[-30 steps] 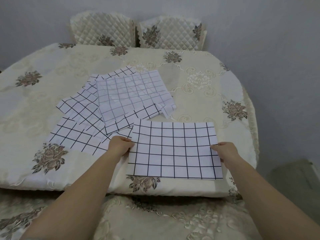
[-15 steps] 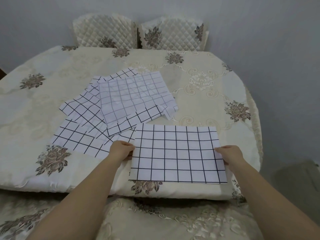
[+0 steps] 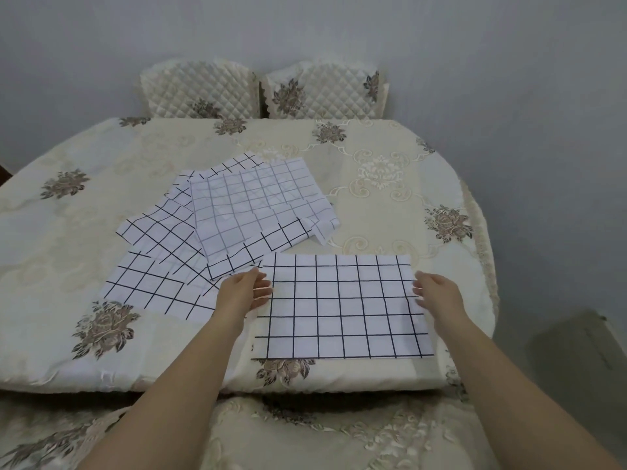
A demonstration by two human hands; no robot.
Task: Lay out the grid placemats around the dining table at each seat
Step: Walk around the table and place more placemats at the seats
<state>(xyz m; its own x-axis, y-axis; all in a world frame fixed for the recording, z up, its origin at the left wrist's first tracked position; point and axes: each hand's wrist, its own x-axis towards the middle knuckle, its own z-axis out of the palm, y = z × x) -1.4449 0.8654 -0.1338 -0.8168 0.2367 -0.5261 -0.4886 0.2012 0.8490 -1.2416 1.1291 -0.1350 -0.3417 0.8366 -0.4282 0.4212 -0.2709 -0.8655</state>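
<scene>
Both bare forearms are extending forward and converging slightly. The left hand (image 3: 242, 293) is lying open, fingers (image 3: 262, 293) pointing right, palm facing inward. The right hand (image 3: 437, 291) is mirroring it, fingers spread and apparently slack, gripping nothing; contact beneath cannot be confirmed.

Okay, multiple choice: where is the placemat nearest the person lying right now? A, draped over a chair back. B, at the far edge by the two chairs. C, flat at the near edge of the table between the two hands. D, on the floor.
C: the nearest placemat lies flat on the table at its near edge, with the left hand at its left side and the right hand at its right, fingers open.
</scene>
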